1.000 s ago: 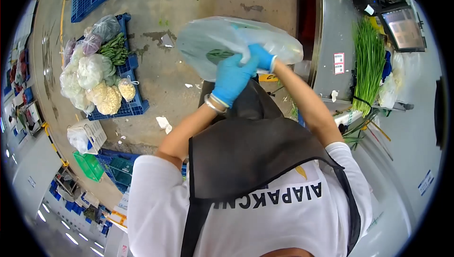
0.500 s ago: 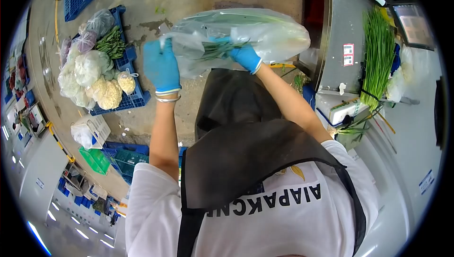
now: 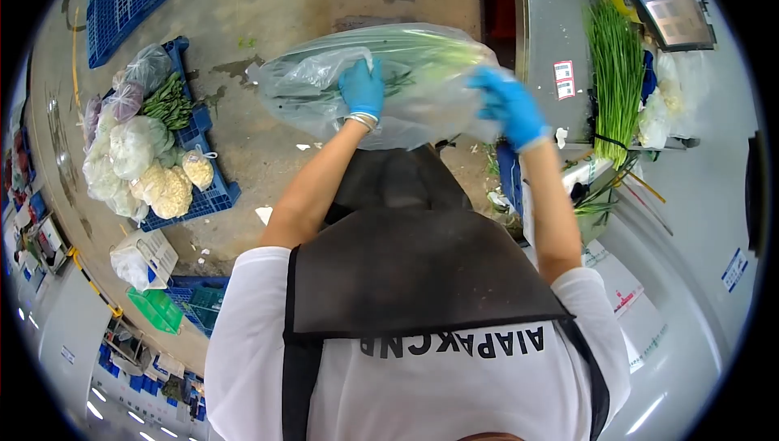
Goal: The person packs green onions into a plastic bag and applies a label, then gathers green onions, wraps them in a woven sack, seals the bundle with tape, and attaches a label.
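A clear plastic bag [image 3: 406, 120] of long green onions [image 3: 406, 38] is held up in front of me, lying crosswise. The leaves point left and the paler ends right. My left hand [image 3: 363, 88], in a blue glove, is closed on the crumpled film near the bag's middle, by some dark green leaf ends. My right hand [image 3: 511, 108], also gloved in blue, is at the bag's right end. Motion smears its fingers, so whether they grip the film is unclear.
Bagged vegetables [image 3: 134, 149] sit on a blue pallet [image 3: 207, 185] at left. To the right, a tied bundle of long green stalks [image 3: 614, 76] lies on a metal counter [image 3: 548, 27] near a screen [image 3: 669, 11]. Another blue pallet [image 3: 134, 3] is at upper left.
My left hand has moved right, from the bag's left end to its middle. My right hand has left the leaves at the middle and swung right to the other end.
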Motion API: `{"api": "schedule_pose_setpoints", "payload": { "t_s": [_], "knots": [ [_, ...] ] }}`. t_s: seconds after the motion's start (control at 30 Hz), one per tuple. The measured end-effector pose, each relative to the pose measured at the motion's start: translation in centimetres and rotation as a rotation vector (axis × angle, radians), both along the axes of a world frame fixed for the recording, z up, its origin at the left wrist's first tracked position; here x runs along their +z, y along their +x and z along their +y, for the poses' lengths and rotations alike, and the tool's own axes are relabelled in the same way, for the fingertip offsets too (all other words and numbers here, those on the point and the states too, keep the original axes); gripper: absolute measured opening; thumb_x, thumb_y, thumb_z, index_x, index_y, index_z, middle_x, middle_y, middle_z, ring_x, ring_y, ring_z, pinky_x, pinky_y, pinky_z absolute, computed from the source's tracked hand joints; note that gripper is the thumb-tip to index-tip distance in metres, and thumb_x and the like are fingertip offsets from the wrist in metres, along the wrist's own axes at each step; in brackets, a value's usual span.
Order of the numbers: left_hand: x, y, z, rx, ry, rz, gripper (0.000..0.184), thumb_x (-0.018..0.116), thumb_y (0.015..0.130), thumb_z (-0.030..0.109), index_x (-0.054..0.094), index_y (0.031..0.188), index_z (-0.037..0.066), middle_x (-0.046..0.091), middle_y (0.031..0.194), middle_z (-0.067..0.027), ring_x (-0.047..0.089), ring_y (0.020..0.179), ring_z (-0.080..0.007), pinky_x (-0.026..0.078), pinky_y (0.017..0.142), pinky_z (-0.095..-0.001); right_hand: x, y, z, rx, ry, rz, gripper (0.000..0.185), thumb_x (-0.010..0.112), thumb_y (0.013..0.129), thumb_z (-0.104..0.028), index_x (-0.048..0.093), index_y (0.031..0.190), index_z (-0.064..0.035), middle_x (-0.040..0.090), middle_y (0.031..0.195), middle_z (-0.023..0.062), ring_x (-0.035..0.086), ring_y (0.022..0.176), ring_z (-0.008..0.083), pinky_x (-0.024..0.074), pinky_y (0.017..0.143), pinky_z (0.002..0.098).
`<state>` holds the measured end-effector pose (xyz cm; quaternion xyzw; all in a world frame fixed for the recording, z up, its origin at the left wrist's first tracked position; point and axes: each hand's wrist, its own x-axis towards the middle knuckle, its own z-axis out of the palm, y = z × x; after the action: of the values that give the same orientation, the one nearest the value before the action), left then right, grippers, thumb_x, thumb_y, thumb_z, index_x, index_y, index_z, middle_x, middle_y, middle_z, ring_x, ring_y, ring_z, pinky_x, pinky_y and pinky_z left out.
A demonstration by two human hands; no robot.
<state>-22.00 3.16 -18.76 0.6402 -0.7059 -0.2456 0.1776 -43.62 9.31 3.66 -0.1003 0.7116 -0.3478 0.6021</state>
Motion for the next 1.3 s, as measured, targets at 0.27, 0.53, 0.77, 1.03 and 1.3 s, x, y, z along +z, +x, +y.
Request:
{"api": "schedule_pose_setpoints", "payload": {
  "t_s": [0.27, 0.53, 0.77, 1.03, 1.3],
  "knots": [
    [11.2, -2.6, 1.1, 0.043, 0.076, 0.232, 0.029, 0.06, 0.077, 0.022, 0.062, 0.088, -0.005, 0.063, 0.086, -0.0239, 0.059, 0.087, -0.0401, 0.044, 0.079, -0.0484, 11.9, 1.1, 2.9, 0.23, -0.467, -0.135, 0.05, 0.045, 0.084, -0.006, 0.047, 0.133, 0.0017, 0.052, 0.131, 0.0128, 0.051, 0.118, 0.0197, 0.0327, 0.106, 0.0352],
    [11.1, 5.2, 4.2, -0.256, 0.773, 0.455, 0.037, 0.041, 0.08, -0.006, 0.051, 0.115, -0.005, 0.06, 0.109, -0.0193, 0.059, 0.097, -0.0288, 0.047, 0.085, -0.0376, 7.8, -2.4, 0.5, -0.143, -0.657, -0.004, 0.053, 0.046, 0.091, -0.01, 0.034, 0.143, -0.006, 0.046, 0.136, 0.0176, 0.058, 0.074, 0.0079, 0.0485, 0.064, 0.021],
    [16.9, 5.0, 4.6, -0.427, 0.075, 0.285, 0.035, 0.052, 0.079, -0.001, 0.058, 0.114, 0.004, 0.06, 0.096, -0.0239, 0.059, 0.086, -0.0405, 0.048, 0.074, -0.0448, 9.7, -0.6, 2.0, 0.355, -0.273, -0.068, 0.056, 0.057, 0.088, -0.012, 0.04, 0.141, -0.0108, 0.065, 0.111, 0.0147, 0.051, 0.047, 0.003, 0.0348, 0.038, 0.0155],
    [16.1, 0.8, 2.4, -0.437, 0.186, 0.614, 0.033, 0.053, 0.08, 0.0, 0.059, 0.112, 0.001, 0.061, 0.105, -0.0231, 0.059, 0.097, -0.0372, 0.047, 0.081, -0.0404, -1.1, 6.0, -0.9, 0.663, -0.367, 0.55, 0.025, 0.066, 0.079, -0.019, 0.066, 0.094, 0.0006, 0.066, 0.082, 0.0187, 0.063, 0.072, 0.026, 0.0499, 0.068, 0.0369],
    [20.8, 0.7, -0.8, -0.003, 0.748, 1.648, 0.062, 0.061, 0.081, 0.0, 0.041, 0.139, 0.002, 0.059, 0.116, -0.0071, 0.056, 0.099, -0.0146, 0.045, 0.089, -0.0289, 5.6, 7.4, -3.2, 1.291, -0.529, 1.357, 0.009, 0.064, 0.068, -0.014, 0.065, 0.072, -0.0067, 0.063, 0.071, 0.0172, 0.062, 0.069, 0.0344, 0.0489, 0.062, 0.0427]
  ]
}}
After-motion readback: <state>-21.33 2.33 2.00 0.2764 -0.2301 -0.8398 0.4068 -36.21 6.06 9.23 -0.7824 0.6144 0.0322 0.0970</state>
